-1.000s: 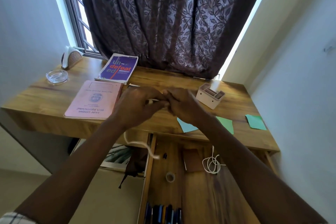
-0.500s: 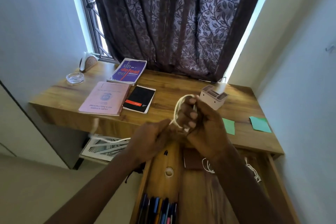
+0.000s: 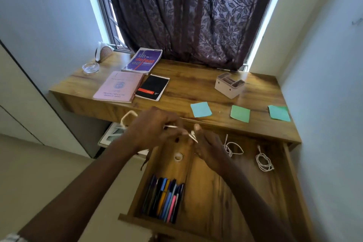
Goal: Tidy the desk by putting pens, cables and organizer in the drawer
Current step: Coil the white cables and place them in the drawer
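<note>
Both hands hold a white cable (image 3: 128, 116) above the back of the open drawer (image 3: 216, 192). My left hand (image 3: 151, 129) grips it, and a loop sticks out to the left of the hand. My right hand (image 3: 208, 149) pinches the cable's other end beside it. Two coiled white cables (image 3: 233, 148) (image 3: 264, 161) lie in the drawer's back right. Several pens (image 3: 165, 198) lie bunched at the drawer's front left. The pale organizer (image 3: 228, 84) stands on the desk at the back right.
On the wooden desk (image 3: 186, 82) lie a purple book (image 3: 142, 61), a pink booklet (image 3: 118, 86), a black notebook (image 3: 153, 87), three sticky notes (image 3: 240, 113) and a glass ashtray (image 3: 90, 68). A tape roll (image 3: 178, 157) sits in the drawer. Walls close in on both sides.
My hands have come down from over the desk to the back of the drawer, with the cable gathered tighter between them. The view has widened, so the whole drawer shows.
</note>
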